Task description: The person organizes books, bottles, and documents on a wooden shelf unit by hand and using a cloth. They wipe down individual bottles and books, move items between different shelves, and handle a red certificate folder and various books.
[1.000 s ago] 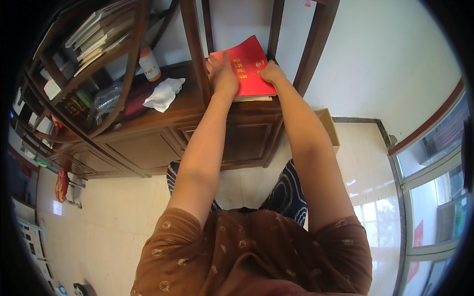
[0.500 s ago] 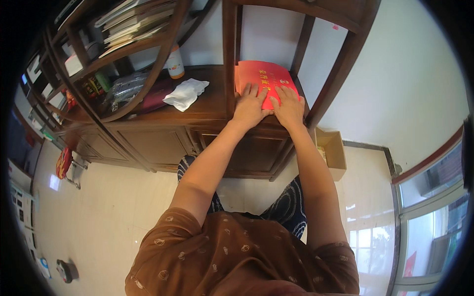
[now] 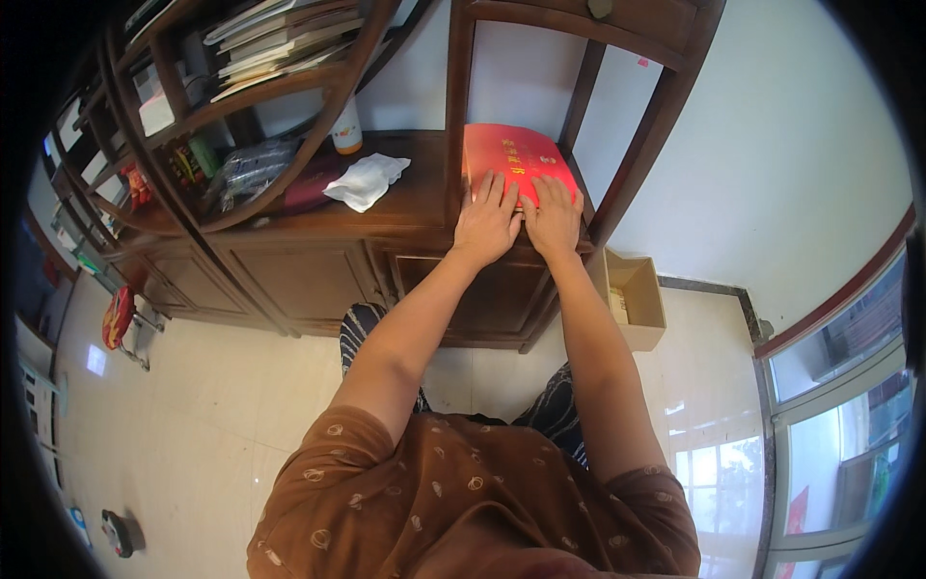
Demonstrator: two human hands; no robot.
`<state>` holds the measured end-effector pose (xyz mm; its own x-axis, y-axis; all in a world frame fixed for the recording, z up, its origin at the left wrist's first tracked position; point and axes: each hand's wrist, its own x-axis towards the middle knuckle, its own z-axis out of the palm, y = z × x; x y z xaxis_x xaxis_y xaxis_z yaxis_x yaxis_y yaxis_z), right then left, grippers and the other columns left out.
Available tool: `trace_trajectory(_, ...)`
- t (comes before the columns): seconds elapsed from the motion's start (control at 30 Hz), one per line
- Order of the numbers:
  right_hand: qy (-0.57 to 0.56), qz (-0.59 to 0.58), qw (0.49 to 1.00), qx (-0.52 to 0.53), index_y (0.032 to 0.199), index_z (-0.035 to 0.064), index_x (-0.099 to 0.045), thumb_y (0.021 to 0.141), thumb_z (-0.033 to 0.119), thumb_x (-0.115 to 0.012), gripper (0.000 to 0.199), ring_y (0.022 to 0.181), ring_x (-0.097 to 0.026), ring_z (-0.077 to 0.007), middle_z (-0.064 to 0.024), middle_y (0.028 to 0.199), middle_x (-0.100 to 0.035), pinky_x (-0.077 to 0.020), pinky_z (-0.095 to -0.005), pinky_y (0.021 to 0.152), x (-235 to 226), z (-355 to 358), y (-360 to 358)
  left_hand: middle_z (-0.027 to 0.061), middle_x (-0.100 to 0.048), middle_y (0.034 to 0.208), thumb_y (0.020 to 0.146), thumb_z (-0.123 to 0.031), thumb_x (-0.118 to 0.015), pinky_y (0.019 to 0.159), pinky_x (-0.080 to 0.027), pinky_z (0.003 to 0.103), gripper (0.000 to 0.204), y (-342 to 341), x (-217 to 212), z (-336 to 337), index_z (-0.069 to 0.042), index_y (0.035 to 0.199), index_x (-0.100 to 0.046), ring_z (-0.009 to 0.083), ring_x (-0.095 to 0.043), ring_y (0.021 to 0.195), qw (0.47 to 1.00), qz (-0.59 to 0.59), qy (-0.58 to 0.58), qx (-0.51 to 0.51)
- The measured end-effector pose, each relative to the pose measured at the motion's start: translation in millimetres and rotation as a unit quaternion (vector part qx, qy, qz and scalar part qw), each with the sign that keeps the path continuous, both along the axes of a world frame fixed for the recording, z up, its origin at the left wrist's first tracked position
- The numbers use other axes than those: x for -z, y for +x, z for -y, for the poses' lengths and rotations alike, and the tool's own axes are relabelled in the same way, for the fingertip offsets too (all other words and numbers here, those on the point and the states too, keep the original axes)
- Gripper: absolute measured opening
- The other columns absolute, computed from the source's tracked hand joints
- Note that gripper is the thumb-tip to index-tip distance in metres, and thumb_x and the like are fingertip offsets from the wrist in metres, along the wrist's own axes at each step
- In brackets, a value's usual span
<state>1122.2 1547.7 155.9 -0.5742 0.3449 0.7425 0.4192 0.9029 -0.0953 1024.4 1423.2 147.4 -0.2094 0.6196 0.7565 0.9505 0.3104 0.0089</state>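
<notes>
A pile of red certificate folders (image 3: 516,150) with gold lettering lies in the right-hand bay of a dark wooden cabinet (image 3: 410,220). My left hand (image 3: 488,220) rests on the near left part of the top cover, fingers stretched forward. Beside it my right hand (image 3: 555,217) lies on the near right part, its fingers also extended. Both thumbs are close together at the front edge. How many folders lie under the top one is hidden.
Left of the folders are a crumpled white packet (image 3: 367,181), a white and orange bottle (image 3: 347,132) and plastic-wrapped goods (image 3: 253,172). Upright posts flank the bay. Stacked papers (image 3: 289,46) fill an upper shelf. A cardboard box (image 3: 639,301) stands on the floor at right.
Both hands have shifted slightly toward the near edge of the folders. The top cover now lies more evenly over the pile, with its left edge lined up. The view has moved a little.
</notes>
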Motion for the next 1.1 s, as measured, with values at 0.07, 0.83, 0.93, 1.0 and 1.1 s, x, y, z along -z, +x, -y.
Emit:
trace_trajectory(0.07, -0.015, 0.007, 1.000, 0.018, 0.133, 0.0061, -0.056, 0.094, 0.042, -0.057, 0.053, 0.135, -0.044, -0.0289, -0.0111, 0.141, -0.054, -0.0192, -0.0558, 0.117, -1, 3, 0, 0.0200, -0.043, 0.148, 0.089, -0.037, -0.063, 0.117, -0.021, 0.057, 0.061, 1, -3, 5, -0.004, 0.139, -0.049, 0.0354, -0.032, 0.143, 0.999, 0.011, 0.012, 0.030)
trace_trajectory(0.83, -0.121, -0.030, 0.990, -0.060, 0.133, 0.0036, -0.055, 0.089, 0.028, -0.066, 0.051, 0.144, -0.028, -0.0383, -0.0162, 0.151, -0.040, -0.0232, -0.0524, 0.117, 117, 178, 118, 0.0220, -0.033, 0.153, 0.080, -0.012, -0.072, 0.116, -0.021, 0.058, 0.066, 58, 83, 247, -0.004, 0.140, -0.046, 0.0382, -0.033, 0.141, 0.990, 0.107, -0.033, 0.090)
trace_trajectory(0.93, -0.182, -0.038, 0.980, -0.065, 0.116, 0.0048, -0.067, 0.087, 0.022, -0.067, 0.034, 0.132, -0.045, -0.0359, -0.0153, 0.136, -0.056, -0.0384, -0.0453, 0.108, 130, 199, 143, 0.0218, -0.034, 0.152, 0.080, -0.012, -0.072, 0.116, -0.023, 0.058, 0.065, 61, 76, 270, -0.004, 0.139, -0.047, 0.0380, -0.034, 0.140, 0.990, 0.106, -0.011, 0.095)
trace_trajectory(1.0, -0.213, -0.018, 0.973, -0.088, 0.110, 0.0045, -0.069, 0.087, 0.021, -0.067, 0.029, 0.124, -0.054, -0.0342, -0.0154, 0.127, -0.063, -0.0440, -0.0425, 0.104, 128, 215, 154, 0.0210, -0.038, 0.149, 0.080, -0.011, -0.072, 0.115, -0.026, 0.058, 0.063, 65, 75, 290, -0.004, 0.138, -0.048, 0.0365, -0.038, 0.137, 0.990, 0.109, 0.001, 0.092)
trace_trajectory(1.1, -0.264, -0.030, 0.956, -0.123, 0.102, 0.0045, -0.071, 0.088, 0.019, -0.066, 0.021, 0.105, -0.065, -0.0328, -0.0141, 0.114, -0.069, -0.0510, -0.0397, 0.092, 108, 246, 162, 0.0203, -0.042, 0.146, 0.080, -0.011, -0.072, 0.114, -0.027, 0.058, 0.060, 59, 73, 314, -0.004, 0.135, -0.050, 0.0354, -0.041, 0.134, 0.989, 0.108, -0.002, 0.098)
